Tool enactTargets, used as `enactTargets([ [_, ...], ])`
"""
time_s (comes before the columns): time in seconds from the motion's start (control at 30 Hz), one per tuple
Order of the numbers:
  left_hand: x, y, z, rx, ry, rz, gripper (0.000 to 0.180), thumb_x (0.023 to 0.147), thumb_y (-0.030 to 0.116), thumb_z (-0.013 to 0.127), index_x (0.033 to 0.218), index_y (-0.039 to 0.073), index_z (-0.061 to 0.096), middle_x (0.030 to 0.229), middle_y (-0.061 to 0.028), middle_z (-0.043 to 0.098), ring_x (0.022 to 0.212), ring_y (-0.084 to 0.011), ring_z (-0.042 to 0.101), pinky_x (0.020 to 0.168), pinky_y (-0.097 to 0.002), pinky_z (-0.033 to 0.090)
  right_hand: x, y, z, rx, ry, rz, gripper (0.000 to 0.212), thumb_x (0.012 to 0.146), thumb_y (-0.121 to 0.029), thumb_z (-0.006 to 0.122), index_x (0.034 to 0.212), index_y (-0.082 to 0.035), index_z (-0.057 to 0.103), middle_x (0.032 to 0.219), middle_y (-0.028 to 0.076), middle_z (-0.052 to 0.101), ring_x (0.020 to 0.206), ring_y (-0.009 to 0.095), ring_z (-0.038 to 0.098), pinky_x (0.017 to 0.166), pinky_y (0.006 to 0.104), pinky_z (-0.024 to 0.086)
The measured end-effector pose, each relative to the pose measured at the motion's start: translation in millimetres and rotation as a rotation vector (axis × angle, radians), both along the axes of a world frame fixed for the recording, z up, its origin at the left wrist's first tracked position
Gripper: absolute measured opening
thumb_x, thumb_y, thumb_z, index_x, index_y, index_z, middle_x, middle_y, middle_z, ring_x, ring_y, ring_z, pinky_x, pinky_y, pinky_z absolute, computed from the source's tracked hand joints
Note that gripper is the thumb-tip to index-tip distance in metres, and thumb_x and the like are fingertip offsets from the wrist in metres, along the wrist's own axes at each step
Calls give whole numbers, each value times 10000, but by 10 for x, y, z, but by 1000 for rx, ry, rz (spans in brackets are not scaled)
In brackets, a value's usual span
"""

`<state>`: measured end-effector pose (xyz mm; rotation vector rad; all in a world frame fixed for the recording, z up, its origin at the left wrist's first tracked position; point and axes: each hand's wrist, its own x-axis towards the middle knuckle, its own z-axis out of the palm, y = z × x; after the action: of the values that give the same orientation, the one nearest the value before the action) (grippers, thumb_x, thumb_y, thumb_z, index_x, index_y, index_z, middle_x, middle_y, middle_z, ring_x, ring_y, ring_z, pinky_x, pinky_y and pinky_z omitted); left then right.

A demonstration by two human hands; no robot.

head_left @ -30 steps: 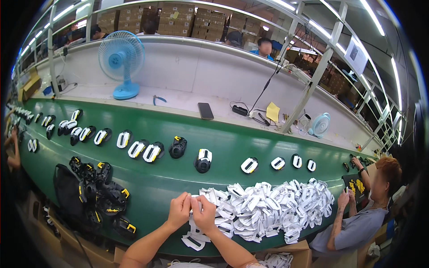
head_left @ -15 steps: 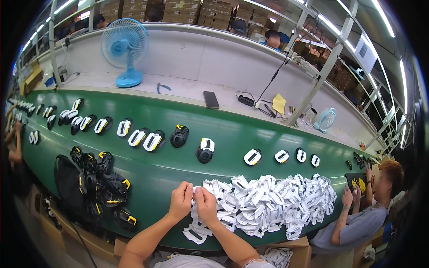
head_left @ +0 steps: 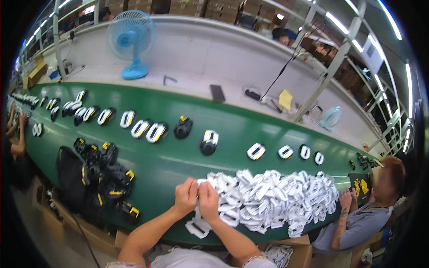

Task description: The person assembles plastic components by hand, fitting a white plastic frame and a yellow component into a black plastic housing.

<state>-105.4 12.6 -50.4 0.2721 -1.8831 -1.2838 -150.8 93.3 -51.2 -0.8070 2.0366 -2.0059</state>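
Note:
Both of my hands meet at the left edge of a heap of white plastic frames on the green table. My left hand is closed, its fingertips pressed up against those of my right hand, which is closed as well. A bit of white shows between the fingertips, but the fingers hide what they grip. Below my hands, a loose white frame lies near the table's front edge. Left of them is a pile of black plastic housings with yellow clips.
Black-and-white assemblies stand in a row along the table. A blue fan, a phone and pliers are on the back ledge. At right sits a co-worker by yellow parts. A carton stands below the table.
The view has shifted slightly, so the scene sits a little farther right. My hands stay together at the heap. The co-worker's hands at right have come down.

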Motion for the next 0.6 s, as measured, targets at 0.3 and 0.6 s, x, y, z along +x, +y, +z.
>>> enactTargets([
  [0.3,-106,102,131,166,40,-123,211,910,100,442,719,12,456,514,-81,455,431,-164,459,430,-290,363,-87,132,117,-213,-178,45,328,963,-230,394,679,-66,401,595,-52,365,561,35,304,477,215,243],
  [0.6,-15,39,89,245,31,-166,246,928,126,421,718,3,452,518,-55,450,446,-102,445,428,-258,360,-67,74,34,-209,-165,122,329,969,-228,373,675,-79,383,599,-51,368,538,21,298,460,207,229],
])
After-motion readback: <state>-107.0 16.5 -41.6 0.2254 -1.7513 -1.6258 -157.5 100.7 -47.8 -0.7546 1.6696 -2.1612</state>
